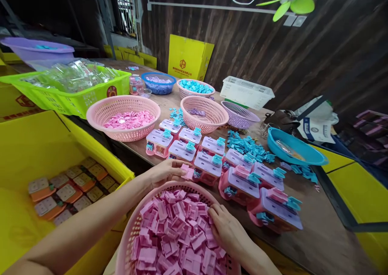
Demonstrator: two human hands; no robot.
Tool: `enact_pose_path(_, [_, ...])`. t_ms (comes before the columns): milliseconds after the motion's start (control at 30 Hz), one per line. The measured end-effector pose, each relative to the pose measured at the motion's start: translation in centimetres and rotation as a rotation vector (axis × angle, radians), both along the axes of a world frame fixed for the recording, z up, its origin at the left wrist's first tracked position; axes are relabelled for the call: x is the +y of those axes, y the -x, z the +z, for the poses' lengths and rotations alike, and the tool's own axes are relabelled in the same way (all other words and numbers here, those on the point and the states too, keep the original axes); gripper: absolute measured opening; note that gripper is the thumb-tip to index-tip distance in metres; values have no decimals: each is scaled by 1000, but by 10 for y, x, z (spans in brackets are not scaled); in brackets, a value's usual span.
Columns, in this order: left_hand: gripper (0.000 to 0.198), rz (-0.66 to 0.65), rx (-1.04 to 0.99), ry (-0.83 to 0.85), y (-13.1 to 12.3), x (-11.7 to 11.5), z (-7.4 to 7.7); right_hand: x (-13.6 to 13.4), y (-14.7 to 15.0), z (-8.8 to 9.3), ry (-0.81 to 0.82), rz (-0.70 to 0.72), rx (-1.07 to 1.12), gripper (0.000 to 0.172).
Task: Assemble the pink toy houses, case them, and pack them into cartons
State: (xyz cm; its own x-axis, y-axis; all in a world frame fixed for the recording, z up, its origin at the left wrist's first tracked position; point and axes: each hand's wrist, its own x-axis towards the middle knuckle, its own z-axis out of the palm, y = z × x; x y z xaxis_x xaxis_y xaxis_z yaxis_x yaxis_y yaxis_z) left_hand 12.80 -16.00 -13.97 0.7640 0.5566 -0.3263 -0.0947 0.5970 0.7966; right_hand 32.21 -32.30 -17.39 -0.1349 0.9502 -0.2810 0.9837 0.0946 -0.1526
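My left hand (169,172) pinches a small pink plastic part (187,172) just beyond the rim of a pink basket, close to the toy units. The pink basket (127,230) is heaped with similar pink parts (178,226). At its right side, my right hand (226,226) reaches over the rim with curled fingers among the parts; its fingertips are partly hidden. Rows of pink and purple toy units (207,166) with blue pieces stand on the table. Two front units on the right carry a pink part (277,195) on top.
Loose blue pieces (248,145) lie behind the units. Baskets of pink pieces (130,119) and blue pieces (195,87) stand farther back, near a green crate (91,93). A yellow carton (27,145) with packed units is at left; a blue basin (312,158) is at right.
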Motion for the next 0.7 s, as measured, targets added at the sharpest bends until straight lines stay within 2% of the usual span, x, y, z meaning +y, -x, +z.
enact_pose_path(133, [47, 130, 39, -108, 6, 16, 3, -4, 3, -3, -54, -60, 22, 47])
enact_pose_path(233, [49, 164, 76, -123, 13, 24, 4, -6, 3, -18, -143, -120, 50, 39])
enact_pose_path(300, [50, 160, 99, -136, 17, 29, 4, -6, 1, -26, -230, -137, 144, 33])
enact_pose_path(367, [49, 155, 109, -176, 21, 36, 5, -2, -3, -24, -353, -150, 299, 32])
enact_pose_path(433, [47, 165, 122, -266, 23, 46, 7, 8, -8, -9, -473, -198, 441, 28])
enact_pose_path(500, [44, 184, 167, -438, 21, 60, 10, 26, -14, 14, -561, -271, 527, 24])
enact_pose_path(600, [37, 152, 359, -857, 12, 85, 19, 66, -23, 48, -608, -335, 608, 30])
enact_pose_path(700, [30, 91, 559, -1249, -2, 106, 29, 110, -29, 64, -609, -392, 620, 34])
